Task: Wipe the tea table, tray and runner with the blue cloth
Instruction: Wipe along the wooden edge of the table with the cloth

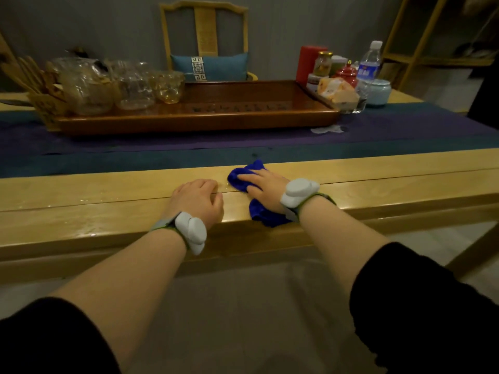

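Left hand (198,198) resting on the near tabletop (108,201) edge, fingers curled, holding nothing. Right hand (263,187) just beside it, pressing flat on the blue cloth (240,176), its tail draping over the edge.

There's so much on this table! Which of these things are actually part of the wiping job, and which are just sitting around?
Part of the job: blue cloth under the right hand, tea table, wooden tray, runner.

Just lying about: glass teapots, water bottle, red canister, chair, left hand resting on the table.
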